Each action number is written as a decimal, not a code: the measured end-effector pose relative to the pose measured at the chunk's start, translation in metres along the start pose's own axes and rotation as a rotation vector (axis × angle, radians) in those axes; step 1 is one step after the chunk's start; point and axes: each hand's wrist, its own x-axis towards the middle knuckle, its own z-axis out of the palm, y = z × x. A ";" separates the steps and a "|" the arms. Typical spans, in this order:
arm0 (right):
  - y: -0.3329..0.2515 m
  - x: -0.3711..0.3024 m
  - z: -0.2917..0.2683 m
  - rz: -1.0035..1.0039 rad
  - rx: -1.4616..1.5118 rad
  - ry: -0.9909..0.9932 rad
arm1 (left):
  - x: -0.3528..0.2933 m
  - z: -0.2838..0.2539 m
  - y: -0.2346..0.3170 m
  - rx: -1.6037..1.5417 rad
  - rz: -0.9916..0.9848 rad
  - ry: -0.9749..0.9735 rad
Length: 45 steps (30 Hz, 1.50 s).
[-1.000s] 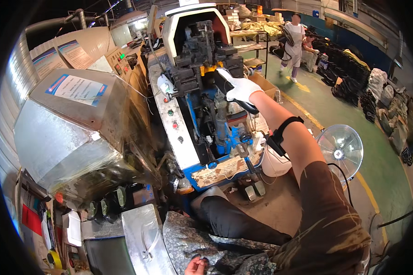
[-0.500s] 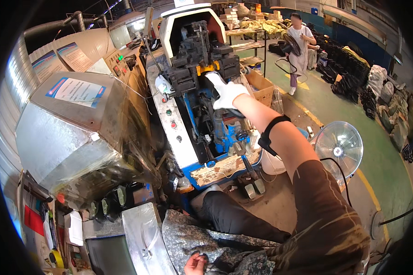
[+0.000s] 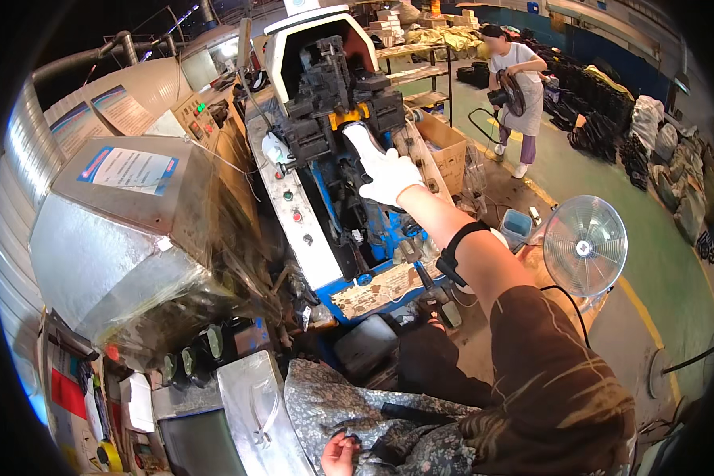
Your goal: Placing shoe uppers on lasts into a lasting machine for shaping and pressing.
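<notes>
My right hand (image 3: 391, 178), in a white glove, reaches into the blue-framed machine (image 3: 313, 254). It is closed round the near end of a pale, elongated, shoe-shaped piece (image 3: 362, 143). The far end of that piece lies against the machine's dark clamp head (image 3: 337, 103), just below a yellow-orange part (image 3: 349, 116). Its underside is hidden. My bare left hand (image 3: 339, 455) rests low on the flowered cloth over my lap, fingers curled. Something small and dark shows at its fingertips, too small to name.
A metal-clad machine (image 3: 111, 230) stands left. Foot pedals (image 3: 450, 313) sit below the blue frame, my foot (image 3: 434, 312) beside them. To the right are a cardboard box (image 3: 444, 151), a blue bin (image 3: 516, 225) and a fan (image 3: 584, 247). A person (image 3: 517, 95) carries another fan beyond.
My gloved right hand and the pale piece have shifted slightly toward me. My leg has moved, and my foot now shows by the pedals. The person in the aisle has turned and come nearer.
</notes>
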 end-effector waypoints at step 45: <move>-0.008 0.109 -0.003 0.102 0.046 0.086 | 0.019 -0.006 0.012 0.012 -0.166 0.080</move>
